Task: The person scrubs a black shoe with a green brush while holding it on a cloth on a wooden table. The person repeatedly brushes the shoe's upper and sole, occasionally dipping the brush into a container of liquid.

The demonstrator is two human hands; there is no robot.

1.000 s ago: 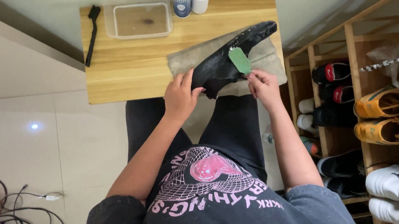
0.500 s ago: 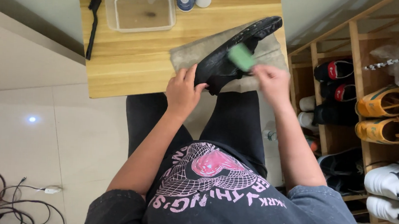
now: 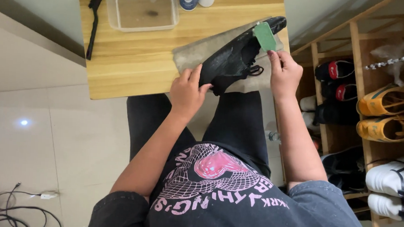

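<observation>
Head view looks down on a wooden tabletop (image 3: 135, 64), where a black shoe (image 3: 235, 55) lies on a grey cloth (image 3: 200, 51) at the tabletop's near right corner. The shoe's long axis runs diagonally, its toe pointing to the far right corner and its heel toward the person. The left arm reaches forward, bent at the elbow, and the left hand (image 3: 187, 92) is closed on the shoe's heel end, fingers pressing its side. The right arm stretches further out; the right hand (image 3: 284, 74) pinches a small green brush (image 3: 265, 36) between its fingertips, held against the shoe's toe end. At the tabletop's far edge sits a clear plastic container (image 3: 145, 11), and a black brush (image 3: 93, 25) lies along the left edge.
</observation>
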